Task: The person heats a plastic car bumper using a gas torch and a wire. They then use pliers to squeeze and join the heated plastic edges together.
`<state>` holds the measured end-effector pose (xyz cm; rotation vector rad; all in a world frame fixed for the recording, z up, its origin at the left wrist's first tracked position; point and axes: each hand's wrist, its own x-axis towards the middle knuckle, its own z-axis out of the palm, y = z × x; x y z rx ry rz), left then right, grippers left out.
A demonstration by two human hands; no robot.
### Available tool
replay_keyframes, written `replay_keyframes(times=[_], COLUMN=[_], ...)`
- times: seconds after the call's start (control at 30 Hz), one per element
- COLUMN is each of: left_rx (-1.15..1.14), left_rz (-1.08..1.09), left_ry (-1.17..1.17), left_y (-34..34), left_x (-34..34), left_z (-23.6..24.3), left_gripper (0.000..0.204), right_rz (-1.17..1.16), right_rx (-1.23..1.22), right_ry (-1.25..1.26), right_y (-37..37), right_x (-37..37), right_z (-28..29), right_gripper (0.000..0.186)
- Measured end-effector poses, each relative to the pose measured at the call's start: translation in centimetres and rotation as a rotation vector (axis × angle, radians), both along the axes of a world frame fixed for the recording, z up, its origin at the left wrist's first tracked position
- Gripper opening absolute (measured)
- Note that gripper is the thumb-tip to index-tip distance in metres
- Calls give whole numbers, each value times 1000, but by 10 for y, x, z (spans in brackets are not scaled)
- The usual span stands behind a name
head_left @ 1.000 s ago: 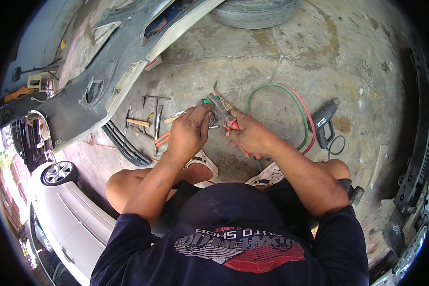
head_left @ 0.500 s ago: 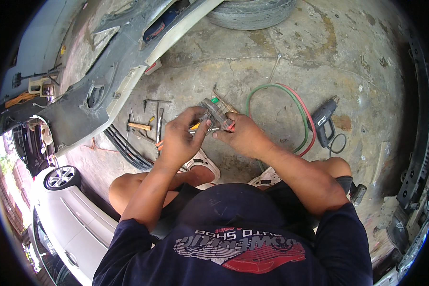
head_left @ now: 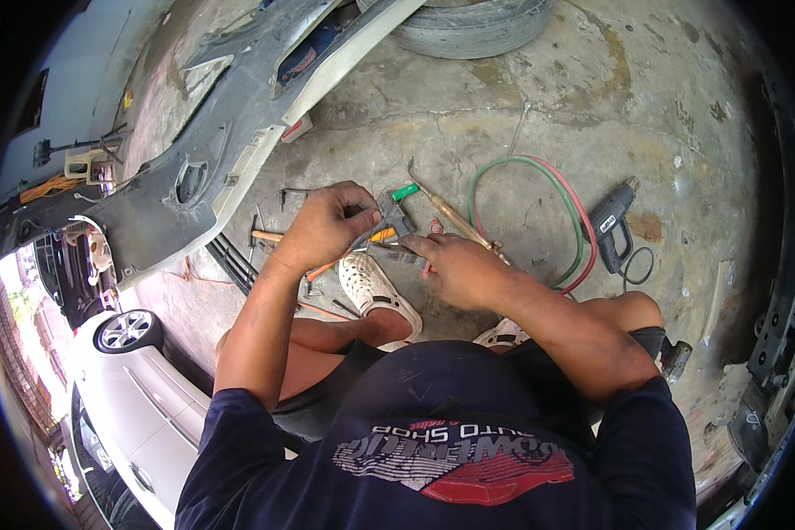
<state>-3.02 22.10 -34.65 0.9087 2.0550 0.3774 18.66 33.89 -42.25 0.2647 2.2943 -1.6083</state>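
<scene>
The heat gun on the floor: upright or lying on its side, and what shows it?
Lying on its side: from above, the heat gun shows its pistol-shaped profile, flat against the concrete floor.

Bright green piece [head_left: 405, 193] at 12 o'clock; brass-gold torch [head_left: 458, 217], green hose [head_left: 511, 160] and red hose [head_left: 578, 197] toward 2. Black heat gun [head_left: 608, 215] at 3; white car [head_left: 141, 389] at 8. At 6, navy shirt [head_left: 468, 384] with a red, grey and white striped print.

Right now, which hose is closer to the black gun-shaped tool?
The red hose: beside the black tool, it runs outside the green hose.
</scene>
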Motion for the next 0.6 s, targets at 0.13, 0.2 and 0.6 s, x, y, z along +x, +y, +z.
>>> replay_keyframes(times=[0.13, 0.2, 0.6], left_rx=[38, 73, 118], left_rz=[96, 125, 343], left_ry=[-53, -98, -239], left_y=[-6, -9, -8], left_x=[-3, -3, 15], left_z=[0, -3, -5], left_gripper=[13, 12, 18], right_rz=[-48, -82, -91], right_rx=[20, -1, 10], right_ry=[89, 103, 49], right_y=[-5, -7, -1], right_x=[9, 9, 9], right_z=[-11, -15, 5], right_gripper=[59, 59, 55])
